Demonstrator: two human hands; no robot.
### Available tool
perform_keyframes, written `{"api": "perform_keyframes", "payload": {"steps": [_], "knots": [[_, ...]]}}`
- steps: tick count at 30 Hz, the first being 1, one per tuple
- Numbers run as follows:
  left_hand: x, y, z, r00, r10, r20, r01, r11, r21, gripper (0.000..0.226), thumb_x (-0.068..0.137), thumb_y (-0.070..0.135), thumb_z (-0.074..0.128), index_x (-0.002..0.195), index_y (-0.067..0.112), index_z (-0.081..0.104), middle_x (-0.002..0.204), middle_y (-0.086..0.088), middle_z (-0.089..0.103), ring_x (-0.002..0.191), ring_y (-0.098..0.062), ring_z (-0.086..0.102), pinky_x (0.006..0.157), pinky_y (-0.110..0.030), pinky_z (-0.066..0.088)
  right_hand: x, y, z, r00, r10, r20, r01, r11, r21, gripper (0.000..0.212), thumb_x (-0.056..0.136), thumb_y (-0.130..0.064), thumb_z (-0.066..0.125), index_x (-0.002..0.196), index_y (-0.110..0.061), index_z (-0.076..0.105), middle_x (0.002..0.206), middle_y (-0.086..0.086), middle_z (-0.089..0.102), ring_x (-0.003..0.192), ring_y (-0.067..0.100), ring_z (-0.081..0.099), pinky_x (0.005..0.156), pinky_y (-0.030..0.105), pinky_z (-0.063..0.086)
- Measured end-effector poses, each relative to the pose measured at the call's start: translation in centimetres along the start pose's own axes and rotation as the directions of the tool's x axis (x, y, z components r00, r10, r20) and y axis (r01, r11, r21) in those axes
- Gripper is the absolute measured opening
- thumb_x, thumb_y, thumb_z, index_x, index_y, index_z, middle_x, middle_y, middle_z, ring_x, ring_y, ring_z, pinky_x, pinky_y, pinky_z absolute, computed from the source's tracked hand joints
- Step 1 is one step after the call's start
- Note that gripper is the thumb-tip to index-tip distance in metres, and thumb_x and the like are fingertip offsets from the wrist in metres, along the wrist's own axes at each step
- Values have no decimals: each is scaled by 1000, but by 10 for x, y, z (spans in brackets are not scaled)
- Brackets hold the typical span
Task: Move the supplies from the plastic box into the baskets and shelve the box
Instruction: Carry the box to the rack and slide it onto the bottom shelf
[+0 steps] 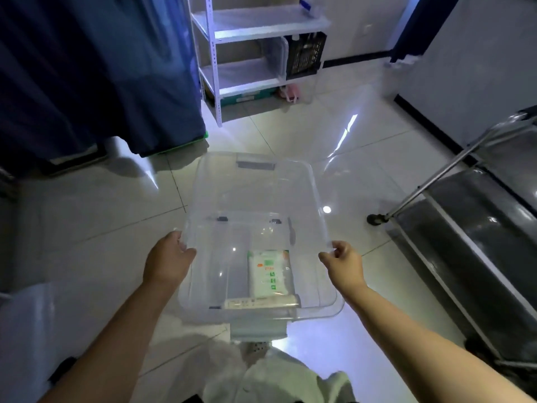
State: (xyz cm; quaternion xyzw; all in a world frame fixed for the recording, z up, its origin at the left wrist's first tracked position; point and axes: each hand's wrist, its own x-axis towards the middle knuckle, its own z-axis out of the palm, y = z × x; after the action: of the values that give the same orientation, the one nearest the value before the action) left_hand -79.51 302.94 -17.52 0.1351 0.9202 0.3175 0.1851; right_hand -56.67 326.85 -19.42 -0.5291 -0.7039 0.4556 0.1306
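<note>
A clear plastic box (255, 184) is held above the tiled floor in front of me. My left hand (168, 260) grips its left rim and my right hand (343, 264) grips its right rim. Inside, near my end, lies a white packet with green and orange print (270, 271), and a long white tube (261, 303) lies along the near wall. Ahead stands a white shelf unit (255, 27). On its middle shelf sit a black slatted basket (305, 53) and a clear bin (276, 56).
A dark blue curtain (96, 71) hangs at the left. A metal-framed cart with a caster (453, 181) stands at the right. A pink item (290, 93) and a flat box (247, 97) lie under the shelf. Glossy floor tiles stretch between me and the shelf.
</note>
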Motion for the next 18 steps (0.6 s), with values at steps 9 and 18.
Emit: {"api": "perform_keyframes", "payload": {"steps": [9, 18], "knots": [[193, 76, 12, 995, -90, -37, 86, 990, -109, 34, 74, 14, 68, 107, 11, 61, 75, 2, 58, 67, -20, 55, 57, -28, 38, 202, -109, 37, 996, -39, 80, 43, 998, -48, 26, 79, -10, 65, 105, -11, 61, 61, -1, 55, 52, 13, 52, 50, 22, 43], [438, 182, 16, 999, -22, 44, 27, 992, -124, 30, 76, 17, 67, 104, 12, 59, 69, 12, 52, 61, -7, 50, 51, -20, 35, 407, -222, 76, 999, -37, -6, 36, 994, -108, 31, 81, -15, 66, 111, -7, 61, 70, 2, 59, 62, 17, 57, 59, 29, 49]]}}
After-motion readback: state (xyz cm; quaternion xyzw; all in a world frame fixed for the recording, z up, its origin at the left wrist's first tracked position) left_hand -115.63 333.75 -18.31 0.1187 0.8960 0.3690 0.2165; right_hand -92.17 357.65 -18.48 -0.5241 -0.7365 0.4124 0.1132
